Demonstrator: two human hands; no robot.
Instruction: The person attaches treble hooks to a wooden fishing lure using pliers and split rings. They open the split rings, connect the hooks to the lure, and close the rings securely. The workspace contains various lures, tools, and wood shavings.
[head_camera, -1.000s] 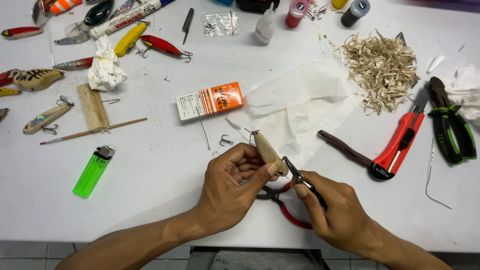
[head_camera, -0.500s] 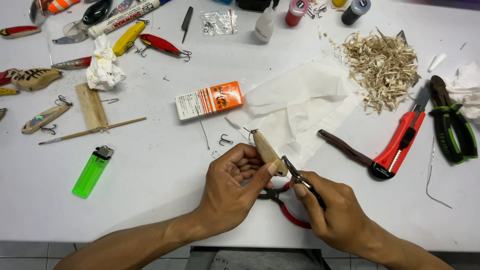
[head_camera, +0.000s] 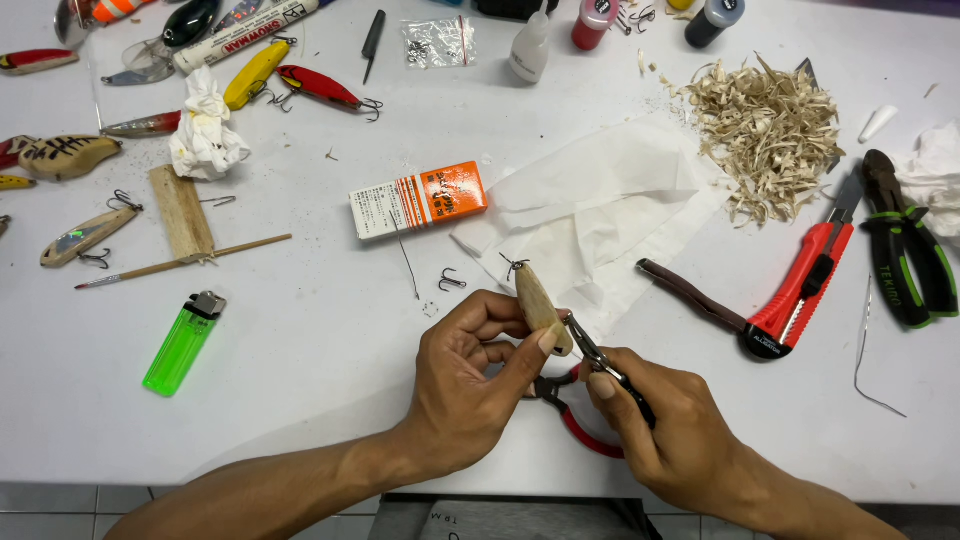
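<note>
The left hand (head_camera: 470, 385) pinched a bare wooden lure (head_camera: 538, 303) between thumb and fingers, holding it tilted just above the near edge of the white bench (head_camera: 300, 400). The right hand (head_camera: 670, 435) was clenched on red-handled pliers (head_camera: 585, 400), whose tips met the lure's lower end. A loose treble hook (head_camera: 451, 281) lay just beyond the left hand, and crumpled tissue (head_camera: 600, 210) behind the lure.

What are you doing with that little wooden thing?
The left hand holds a small wooden lure above the white table. The right hand grips red-handled pliers, whose tips meet the lure's near end. A loose treble hook, a box and a green lighter lie nearby.
</note>
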